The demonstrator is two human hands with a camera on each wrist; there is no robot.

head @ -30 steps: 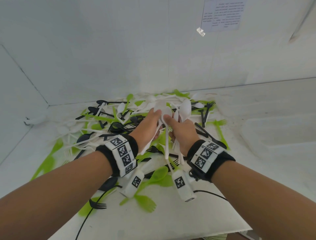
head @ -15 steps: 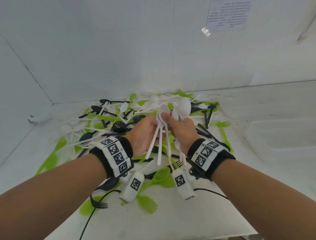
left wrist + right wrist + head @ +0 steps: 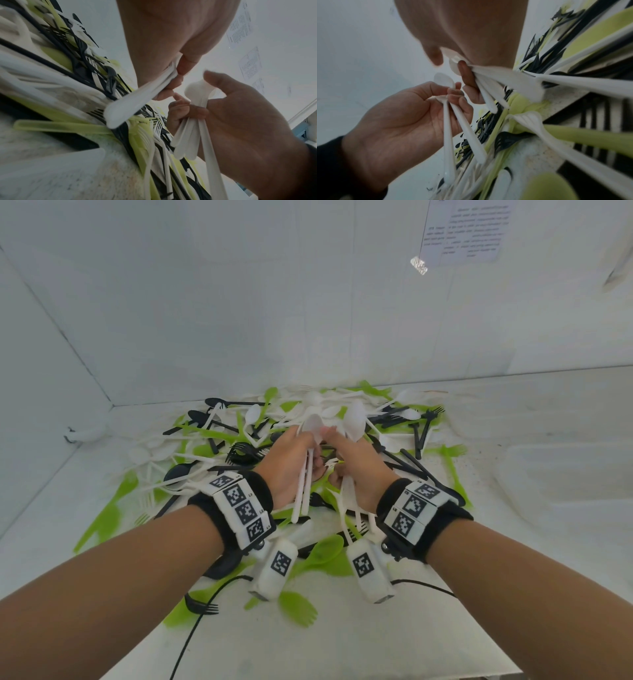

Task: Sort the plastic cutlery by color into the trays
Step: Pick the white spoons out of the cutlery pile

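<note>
A mixed pile of green, black and white plastic cutlery covers the white table. My left hand hovers over the pile's middle and grips a couple of white spoons, handles hanging down. Right beside it, fingertips almost touching, my right hand clasps a thicker bunch of white spoons, bowls up. In the left wrist view my left fingers pinch the white handles. In the right wrist view my right fingers curl round their bunch.
A pale translucent tray sits on the table at the right, beyond the pile. White walls close off the back and left. A green spoon and a black fork lie near the front. A black cable runs under my left wrist.
Both hands have risen slightly off the pile. The white spoons, held together between the hands a second ago, now hang as two separate bunches, one in each hand.
</note>
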